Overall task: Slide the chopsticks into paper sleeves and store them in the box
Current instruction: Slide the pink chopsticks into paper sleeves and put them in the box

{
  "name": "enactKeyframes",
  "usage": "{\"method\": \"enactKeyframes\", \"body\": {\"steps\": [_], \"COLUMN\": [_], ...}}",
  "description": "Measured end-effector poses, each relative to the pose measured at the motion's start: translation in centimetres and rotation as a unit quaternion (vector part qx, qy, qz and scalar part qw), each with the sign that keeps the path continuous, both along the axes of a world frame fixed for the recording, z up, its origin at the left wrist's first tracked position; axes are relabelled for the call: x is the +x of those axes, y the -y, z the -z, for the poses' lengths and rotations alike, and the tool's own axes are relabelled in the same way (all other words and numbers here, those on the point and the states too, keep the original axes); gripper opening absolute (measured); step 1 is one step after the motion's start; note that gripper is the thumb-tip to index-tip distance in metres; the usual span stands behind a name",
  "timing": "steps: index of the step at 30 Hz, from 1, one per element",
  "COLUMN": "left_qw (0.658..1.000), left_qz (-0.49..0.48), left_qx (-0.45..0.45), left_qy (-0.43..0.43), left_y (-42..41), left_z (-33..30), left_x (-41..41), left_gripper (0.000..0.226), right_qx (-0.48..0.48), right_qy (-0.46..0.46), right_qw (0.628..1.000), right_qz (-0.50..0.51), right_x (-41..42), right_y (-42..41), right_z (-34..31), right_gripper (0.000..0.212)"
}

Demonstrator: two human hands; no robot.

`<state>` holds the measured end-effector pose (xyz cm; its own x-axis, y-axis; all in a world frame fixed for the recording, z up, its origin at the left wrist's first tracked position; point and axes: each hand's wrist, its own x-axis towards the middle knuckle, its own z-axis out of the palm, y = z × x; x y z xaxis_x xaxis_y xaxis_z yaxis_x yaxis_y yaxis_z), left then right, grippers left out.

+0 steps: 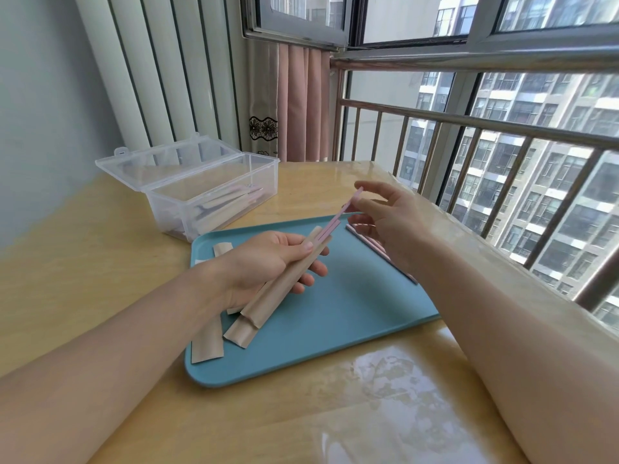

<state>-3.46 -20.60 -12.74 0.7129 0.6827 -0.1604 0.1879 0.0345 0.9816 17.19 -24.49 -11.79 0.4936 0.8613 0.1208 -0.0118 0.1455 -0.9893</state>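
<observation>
Fingers of the left hand [268, 262] curl round a brown paper sleeve [284, 283] at frame centre, while the right hand [382, 222] pinches the top of the pink chopsticks [338, 219] half inside it. Beneath them, the wooden table [100, 262] carries a blue tray [351, 313]. At upper left stands the clear box [214, 192], lid open, with sleeved pairs inside. Spare sleeves [207, 343] lie on the tray's lower left; loose chopsticks [378, 246] lie along its right edge.
</observation>
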Motion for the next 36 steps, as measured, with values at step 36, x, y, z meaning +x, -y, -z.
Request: {"method": "enactKeyframes", "body": {"steps": [36], "left_qw": [0.999], "left_qz": [-0.006], "left_qx": [-0.005], "left_qy": [0.034], "left_y": [-1.3], "left_z": [-0.6], "left_x": [-0.6], "left_gripper": [0.027], "right_qx": [-0.013], "right_qy": [0.040], "right_qw": [0.991], "right_qz": [-0.125], "right_x": [-2.8], "right_y": [-0.1], "right_z": [1.0], "right_gripper": [0.010]}}
